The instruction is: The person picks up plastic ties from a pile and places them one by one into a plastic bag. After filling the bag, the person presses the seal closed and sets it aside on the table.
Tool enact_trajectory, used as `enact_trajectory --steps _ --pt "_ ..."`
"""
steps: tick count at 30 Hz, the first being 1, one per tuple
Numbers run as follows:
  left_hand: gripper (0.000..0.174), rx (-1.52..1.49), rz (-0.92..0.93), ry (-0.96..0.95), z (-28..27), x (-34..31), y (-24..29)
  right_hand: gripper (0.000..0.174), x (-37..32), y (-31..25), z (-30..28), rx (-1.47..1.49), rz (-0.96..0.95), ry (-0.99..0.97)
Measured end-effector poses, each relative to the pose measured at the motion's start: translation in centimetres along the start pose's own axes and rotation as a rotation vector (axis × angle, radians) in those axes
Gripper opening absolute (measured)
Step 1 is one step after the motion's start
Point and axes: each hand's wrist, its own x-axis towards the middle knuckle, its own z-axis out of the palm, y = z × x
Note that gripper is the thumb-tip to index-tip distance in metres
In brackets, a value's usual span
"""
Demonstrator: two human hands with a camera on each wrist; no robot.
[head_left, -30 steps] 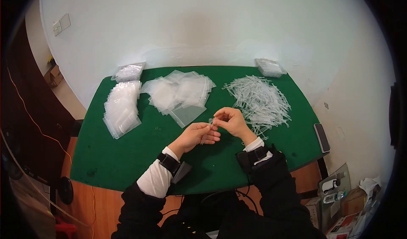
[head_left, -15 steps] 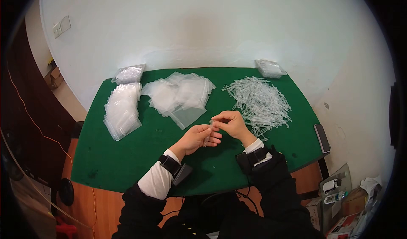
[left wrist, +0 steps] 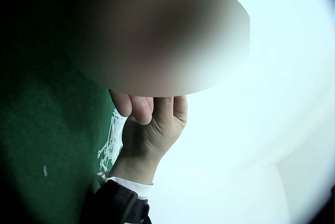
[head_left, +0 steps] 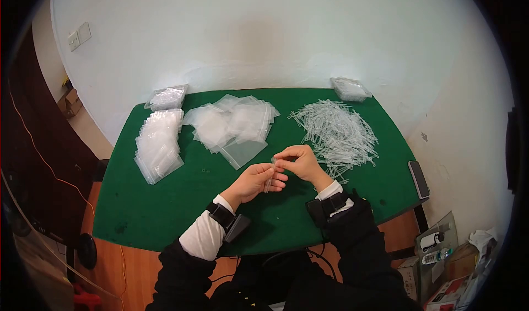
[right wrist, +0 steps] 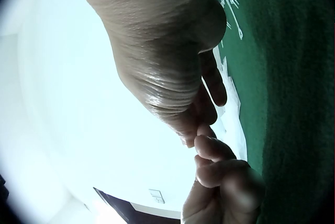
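Just in front of the person's chest the two hands meet over the table. My left hand holds a few thin clear plastic looped sticks under its thumb, the other fingers stretched out below them. At their upper end, the thumb and forefinger of my right hand pinch the tips. Right of the hands lies a heap of the same looped sticks. In the left wrist view a blurred oval covers most of the left hand, with the right hand below it. The right wrist view shows both sets of fingertips close together.
Loose clear zip bags lie mid-table, with a fanned stack of smaller bags to their left. Filled packs stand at the back left and back right. A phone-like dark slab sits at the right edge of the green tabletop.
Both hands stay together over the same spot, shifting only slightly. The right fingertips remain at the top of the held sticks, and the left hand has turned a little, showing the sticks more upright.
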Motion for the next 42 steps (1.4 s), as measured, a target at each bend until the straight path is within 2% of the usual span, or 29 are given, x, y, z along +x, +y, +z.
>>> enact_trajectory --steps 8,16,19,20,22,23,26,27,30,34,39,42 --pt "0.021 0.151 0.020 0.026 -0.3 0.3 -0.4 0.016 -0.1 0.0 0.0 -0.025 0.052 -0.008" --pt "0.020 -0.001 -0.013 0.063 -0.6 0.1 -0.1 0.014 0.0 0.8 0.0 0.069 0.076 0.015" --pt "0.024 -0.082 0.112 0.181 -1.4 0.1 0.8 0.011 0.4 2.5 -1.9 -0.383 0.010 0.246" --pt "0.024 -0.081 0.108 0.179 -1.8 0.0 1.1 0.011 0.3 3.0 -2.8 -0.383 0.013 0.250" --pt "0.026 -0.231 0.260 0.370 -2.7 -0.2 1.6 0.011 -0.2 3.6 -4.7 -0.890 0.055 0.407" --pt "0.026 -0.231 0.259 0.368 -2.9 -0.2 1.6 0.011 -0.5 4.0 -5.3 -0.891 0.056 0.409" --pt "0.028 -0.315 0.392 0.548 -4.0 -0.1 1.6 0.009 -0.5 3.4 -5.6 -1.133 0.179 0.388" --pt "0.028 -0.314 0.394 0.550 -4.2 -0.1 1.4 0.009 -0.5 3.3 -5.5 -1.132 0.176 0.387" --pt "0.027 -0.283 0.432 0.681 -4.1 0.2 1.2 0.007 -0.8 2.1 -4.7 -1.141 0.324 0.230" --pt "0.025 -0.302 0.446 0.729 -3.7 0.2 1.2 0.004 -0.9 2.5 -4.5 -1.173 0.367 0.195" --pt "0.023 -0.286 0.423 0.685 -3.9 0.4 1.0 0.004 -1.2 2.8 -4.5 -1.205 0.329 0.183" --pt "0.023 -0.259 0.404 0.635 -4.0 0.3 0.8 0.005 -1.2 3.2 -4.6 -1.201 0.238 0.241"
